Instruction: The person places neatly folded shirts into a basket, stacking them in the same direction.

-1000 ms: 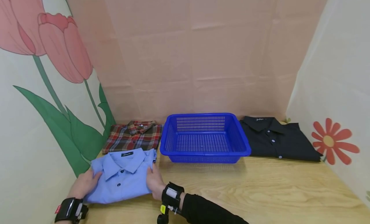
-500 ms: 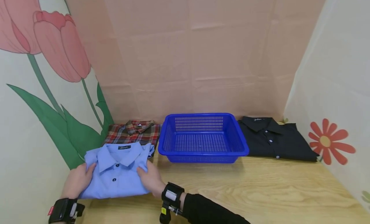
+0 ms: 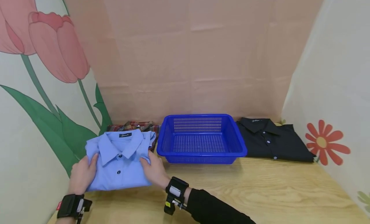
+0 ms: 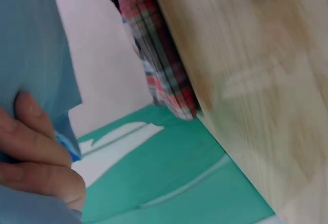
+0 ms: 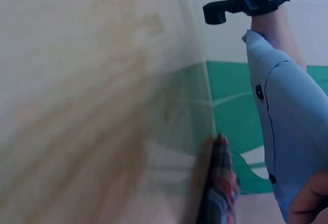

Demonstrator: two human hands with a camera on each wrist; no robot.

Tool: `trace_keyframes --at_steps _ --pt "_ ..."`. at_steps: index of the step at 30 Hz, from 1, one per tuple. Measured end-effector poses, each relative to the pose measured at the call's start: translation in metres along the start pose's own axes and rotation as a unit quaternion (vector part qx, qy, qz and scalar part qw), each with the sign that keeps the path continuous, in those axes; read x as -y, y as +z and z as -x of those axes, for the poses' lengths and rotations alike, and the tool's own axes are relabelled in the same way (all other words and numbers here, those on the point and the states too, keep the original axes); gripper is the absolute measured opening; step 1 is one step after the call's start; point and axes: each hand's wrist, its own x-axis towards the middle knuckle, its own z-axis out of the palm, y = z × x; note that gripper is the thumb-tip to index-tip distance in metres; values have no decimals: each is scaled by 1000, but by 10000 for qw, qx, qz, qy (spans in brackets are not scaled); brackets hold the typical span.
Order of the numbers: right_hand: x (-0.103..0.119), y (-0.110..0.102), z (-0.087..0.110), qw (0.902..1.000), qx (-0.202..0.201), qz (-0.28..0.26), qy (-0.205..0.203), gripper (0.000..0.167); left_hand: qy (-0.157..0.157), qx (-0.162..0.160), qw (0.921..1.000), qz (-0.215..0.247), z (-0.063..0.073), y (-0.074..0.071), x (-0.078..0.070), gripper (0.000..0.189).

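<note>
A folded light-blue shirt with a collar and dark buttons is held above the table between both hands. My left hand grips its left side, thumb on top and fingers underneath; the left wrist view shows those fingers curled against the cloth. On the opposite side my right hand pinches the shirt's edge, thumb on top. Behind the blue shirt lies a folded red plaid shirt, mostly hidden by it in the head view. The right wrist view shows the plaid shirt lying lower, apart from the blue one.
A blue plastic basket with nothing in it stands at the middle back of the wooden table. Right of it lies a folded black shirt. Printed sheets wall in the sides, and a brownish-pink sheet hangs behind.
Both hands have lifted the blue shirt and moved it away from me, so it covers more of the plaid shirt. The basket and black shirt stay in place; the head view shifts slightly.
</note>
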Motion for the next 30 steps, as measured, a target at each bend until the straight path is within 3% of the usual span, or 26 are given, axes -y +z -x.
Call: trace_keyframes --at_steps 8,16,22,27,30 --pt "2 -28 -12 9992 140 224 -310 24 297 -873 9942 546 -10 10 -25 42" --pt "9 -57 -24 9984 -148 467 296 21 444 -1104 9896 806 -17 21 -52 42" --pt "6 -69 -30 9963 -321 722 335 20 686 -1411 9825 1002 -17 34 -65 39" --pt "6 -86 -32 9975 17 214 675 27 883 -1744 9753 1029 -18 42 -76 38" --pt "4 -96 -33 9944 193 -205 1024 34 884 -1784 9735 1128 -18 44 -84 38"
